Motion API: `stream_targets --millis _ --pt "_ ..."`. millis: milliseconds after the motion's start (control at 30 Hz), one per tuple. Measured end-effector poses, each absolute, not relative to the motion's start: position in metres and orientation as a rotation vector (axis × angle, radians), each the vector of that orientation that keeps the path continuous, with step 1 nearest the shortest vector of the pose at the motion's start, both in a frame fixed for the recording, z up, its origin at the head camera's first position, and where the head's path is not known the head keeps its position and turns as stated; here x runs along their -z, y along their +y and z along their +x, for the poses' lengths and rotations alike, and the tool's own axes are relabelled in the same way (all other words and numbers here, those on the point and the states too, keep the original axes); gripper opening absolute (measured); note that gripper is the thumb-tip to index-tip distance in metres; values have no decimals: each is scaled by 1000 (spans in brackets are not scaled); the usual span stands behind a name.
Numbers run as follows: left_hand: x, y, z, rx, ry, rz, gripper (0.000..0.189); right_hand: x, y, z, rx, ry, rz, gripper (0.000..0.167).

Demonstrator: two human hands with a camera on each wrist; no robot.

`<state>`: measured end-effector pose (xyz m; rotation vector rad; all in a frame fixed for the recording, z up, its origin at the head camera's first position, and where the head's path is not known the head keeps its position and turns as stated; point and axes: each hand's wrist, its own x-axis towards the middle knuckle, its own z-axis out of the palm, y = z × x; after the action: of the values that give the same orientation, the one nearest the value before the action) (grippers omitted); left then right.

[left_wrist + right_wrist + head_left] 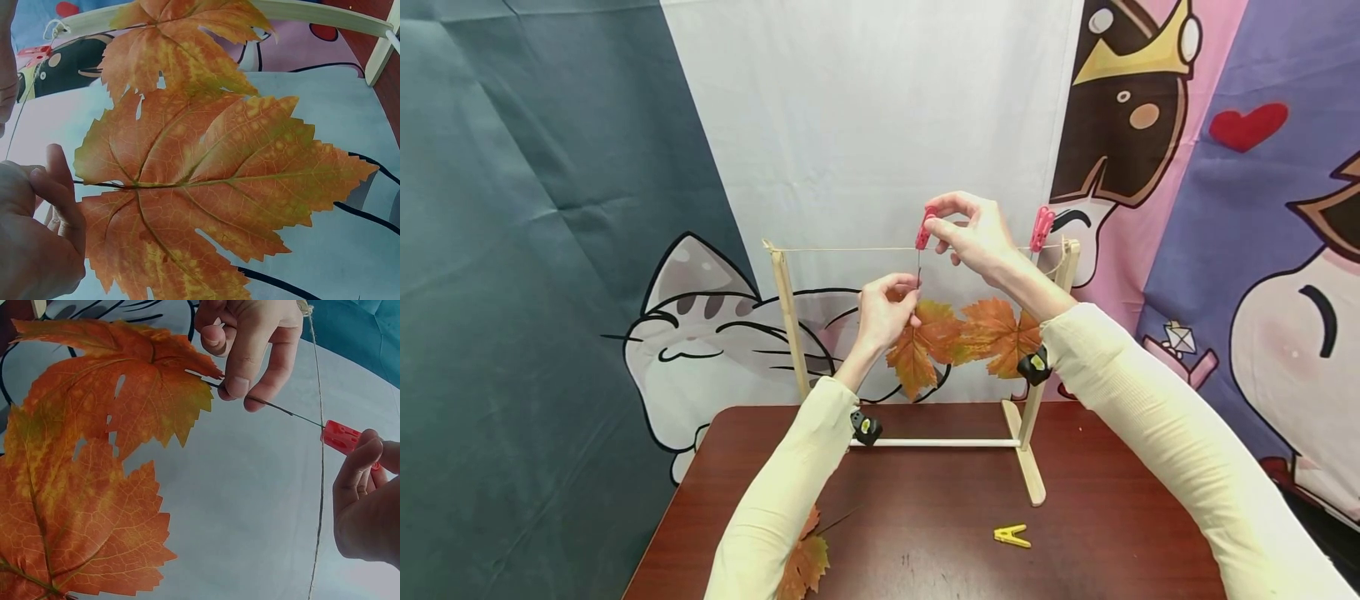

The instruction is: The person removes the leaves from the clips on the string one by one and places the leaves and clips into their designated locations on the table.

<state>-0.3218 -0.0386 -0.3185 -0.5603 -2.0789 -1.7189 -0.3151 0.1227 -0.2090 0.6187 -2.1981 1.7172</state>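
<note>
Fingers (pixel 279 372) of the left hand (pixel 886 310): narrowed, pinching the dark stem (pixel 269 405) of one orange-and-green leaf (pixel 187 169), which hangs below the cord. Right hand (pixel 976 237): thumb and finger pinching one pink clothespin (pixel 924 229), its lower end at the cord; whether its jaws grip the stem's thin wire tip cannot quite be made out. Brown table (pixel 925 500): one loose leaf (pixel 806 564), partly behind the left sleeve (pixel 782 492); one yellow clothespin (pixel 1012 536), lying to its right. Beyond: one wooden stand (pixel 784 304), with white crossbar (pixel 940 443) and cord (pixel 842 249) strung between its posts; a second pink clothespin (pixel 1042 227) on the cord near the right post; a second hanging leaf (pixel 996 335), just beside the first. Behind all: one cartoon-printed backdrop (pixel 880 125).
</note>
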Motion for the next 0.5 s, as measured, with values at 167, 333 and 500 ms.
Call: stream_targets --millis 167,333,500 --pt "320 -40 -321 1736 -2073 -565 14 210 123 -315 -1720 -2178 629 25" --pt "320 -42 -320 1727 -2070 -567 14 209 124 -315 -1727 -2169 637 26" --pt "320 -43 -319 1727 -2073 -579 14 209 125 -315 -1746 -2164 649 32"
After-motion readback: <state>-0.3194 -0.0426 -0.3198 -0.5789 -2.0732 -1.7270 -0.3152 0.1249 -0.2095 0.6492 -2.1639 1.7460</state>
